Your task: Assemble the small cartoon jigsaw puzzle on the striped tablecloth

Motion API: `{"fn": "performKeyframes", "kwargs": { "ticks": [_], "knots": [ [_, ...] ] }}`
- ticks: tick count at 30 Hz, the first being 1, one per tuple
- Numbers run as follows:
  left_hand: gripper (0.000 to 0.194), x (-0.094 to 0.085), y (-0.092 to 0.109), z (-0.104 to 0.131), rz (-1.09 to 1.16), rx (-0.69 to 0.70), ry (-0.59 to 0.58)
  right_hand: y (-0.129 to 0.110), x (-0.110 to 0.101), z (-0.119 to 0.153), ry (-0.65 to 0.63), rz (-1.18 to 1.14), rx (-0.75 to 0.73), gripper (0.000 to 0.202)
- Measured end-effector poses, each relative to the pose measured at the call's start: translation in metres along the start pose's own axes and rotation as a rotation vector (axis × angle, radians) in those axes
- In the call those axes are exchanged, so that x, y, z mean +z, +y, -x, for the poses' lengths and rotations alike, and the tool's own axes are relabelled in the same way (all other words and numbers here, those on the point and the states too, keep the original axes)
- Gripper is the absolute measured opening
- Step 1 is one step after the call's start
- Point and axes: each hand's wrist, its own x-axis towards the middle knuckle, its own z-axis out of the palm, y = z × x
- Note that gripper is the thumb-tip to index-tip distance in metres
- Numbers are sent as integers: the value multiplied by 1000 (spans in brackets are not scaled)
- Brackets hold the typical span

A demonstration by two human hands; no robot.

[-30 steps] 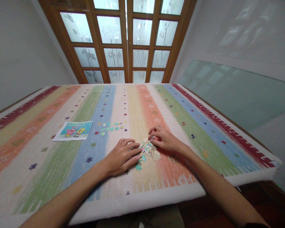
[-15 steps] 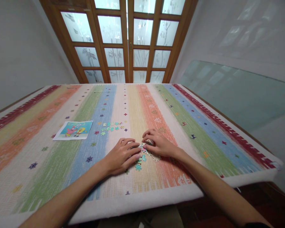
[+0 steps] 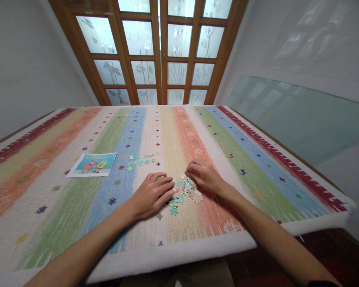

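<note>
A small heap of jigsaw puzzle pieces [image 3: 187, 185] lies in front of me, some teal and pink side up, others showing pale backs. My left hand [image 3: 152, 195] rests at the heap's left edge, palm down, fingers loosely bent and apart, its fingertips against the pieces. On the far right side of the heap, my right hand [image 3: 206, 175] has its thumb and fingers pinched together at a pale puzzle piece [image 3: 183, 175], partly hidden by the fingertips. Beyond my left hand, several teal-green puzzle pieces [image 3: 140, 160] are spread in loose rows.
A printed picture sheet [image 3: 92, 165] with cartoon figures lies at the left. Striped cloth [image 3: 107, 223] covers the table, its near edge hanging in front of me. A glass panel [image 3: 287, 115] leans at the right wall, and wooden doors [image 3: 162, 75] stand behind the table.
My right hand has drawn back to the right from the heap's middle and its fingers have closed in, uncovering more pieces. The left hand has shifted only slightly.
</note>
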Motion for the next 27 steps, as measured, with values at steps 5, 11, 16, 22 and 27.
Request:
{"fn": "performKeyframes", "kwargs": {
  "ticks": [5,11,16,22,27],
  "knots": [
    [37,4,-2,2,18,-31,-11,4,-7,0,-68,87,17,17],
    [36,6,-5,2,17,-7,-25,12,-10,1,-55,189,-5,19],
    [36,6,-5,3,9,3,-37,15,-8,1,-62,214,4,23],
    [37,3,-7,2,-12,-39,26,5,-7,1,-137,141,-58,23],
    [35,-1,-15,3,-46,-76,83,1,-4,1,-143,137,-23,17]
  ]
}}
